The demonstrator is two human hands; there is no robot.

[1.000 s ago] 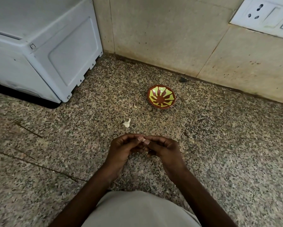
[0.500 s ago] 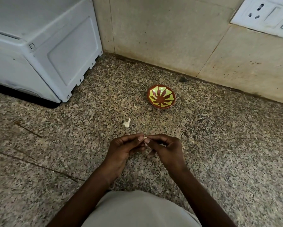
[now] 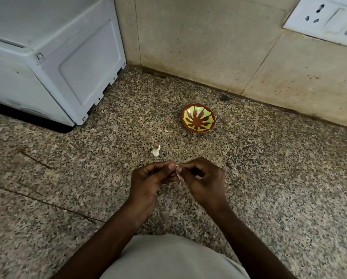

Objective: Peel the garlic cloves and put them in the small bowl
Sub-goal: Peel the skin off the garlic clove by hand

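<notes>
My left hand [image 3: 148, 182] and my right hand [image 3: 202, 182] meet fingertip to fingertip low over the speckled granite counter. Between them they pinch a small garlic clove [image 3: 177, 174], mostly hidden by the fingers, with a pale bit of skin showing below. A small brown bowl with a yellow-green pattern [image 3: 198, 121] sits beyond the hands, near the wall; nothing shows inside it. A white garlic piece [image 3: 155, 151] lies on the counter between the bowl and my hands, and a smaller pale scrap [image 3: 166, 129] lies left of the bowl.
A white appliance [image 3: 54, 57] stands at the back left on the counter [image 3: 279, 178]. The beige tiled wall [image 3: 208, 47] runs behind the bowl, with a white switch-and-socket plate [image 3: 327, 17] at the top right. My light-coloured garment fills the bottom centre.
The hands stay together in the same spot; the fingers have shifted slightly around the clove. A pale strip of skin now hangs below the fingertips.
</notes>
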